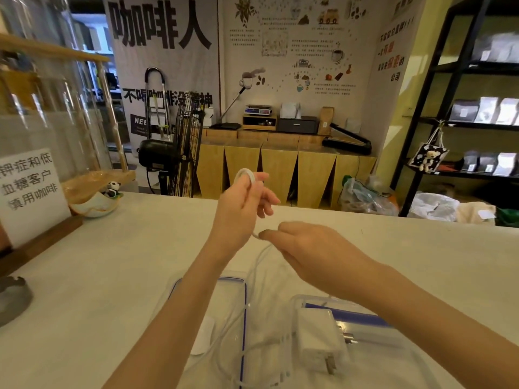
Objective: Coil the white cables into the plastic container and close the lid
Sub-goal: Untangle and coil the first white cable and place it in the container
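Observation:
My left hand is raised above the white counter and holds small loops of a white cable around its fingers. My right hand pinches the same cable just below and to the right. From there the cable runs down toward me across the clear lid with a blue seal. The clear plastic container lies at the bottom right, under my right forearm. A white charger block with metal prongs rests in it.
A paper sign on a wooden base stands at the left, with a small bowl holding a panda figure behind it. A dark metal dish sits at the left edge. Beyond the counter are a fan, wooden cabinets and black shelves.

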`<control>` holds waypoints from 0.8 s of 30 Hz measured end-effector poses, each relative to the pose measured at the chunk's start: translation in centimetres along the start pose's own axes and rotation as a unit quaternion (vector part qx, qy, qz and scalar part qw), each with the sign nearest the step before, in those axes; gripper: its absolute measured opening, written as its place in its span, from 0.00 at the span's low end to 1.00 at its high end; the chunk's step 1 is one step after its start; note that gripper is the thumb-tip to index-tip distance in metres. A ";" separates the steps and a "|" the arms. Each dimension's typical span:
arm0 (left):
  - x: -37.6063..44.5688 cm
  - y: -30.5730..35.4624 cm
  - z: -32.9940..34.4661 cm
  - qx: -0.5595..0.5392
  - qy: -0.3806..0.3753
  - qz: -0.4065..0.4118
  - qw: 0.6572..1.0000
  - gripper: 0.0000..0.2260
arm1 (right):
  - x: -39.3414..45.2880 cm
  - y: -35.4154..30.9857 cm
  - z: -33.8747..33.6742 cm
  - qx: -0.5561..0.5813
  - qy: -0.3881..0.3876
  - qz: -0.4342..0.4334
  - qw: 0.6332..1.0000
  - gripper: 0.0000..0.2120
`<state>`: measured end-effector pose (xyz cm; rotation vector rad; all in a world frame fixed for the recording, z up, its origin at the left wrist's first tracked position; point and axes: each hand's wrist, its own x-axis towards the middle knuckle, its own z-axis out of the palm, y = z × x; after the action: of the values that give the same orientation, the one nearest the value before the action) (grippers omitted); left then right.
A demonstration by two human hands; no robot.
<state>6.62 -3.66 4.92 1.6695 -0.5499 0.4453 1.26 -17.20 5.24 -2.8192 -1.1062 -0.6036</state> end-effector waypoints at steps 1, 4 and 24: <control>-0.1 -0.2 0.1 0.058 -0.033 0.002 0.998 0.08 | 0.2 0.3 -0.6 -0.035 0.020 -0.037 0.999 0.19; -0.2 -0.1 0.2 0.116 -0.168 -0.084 0.975 0.10 | 0.6 2.5 -1.5 -0.085 0.088 -0.077 0.989 0.16; 0.9 2.5 -4.2 -0.711 -0.271 -0.146 0.632 0.17 | 3.2 0.7 -0.1 0.457 0.040 0.155 0.875 0.08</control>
<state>5.98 0.04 8.13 0.2249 -0.7318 -0.6987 3.83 -15.70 6.55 -2.0296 -0.6328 -0.0955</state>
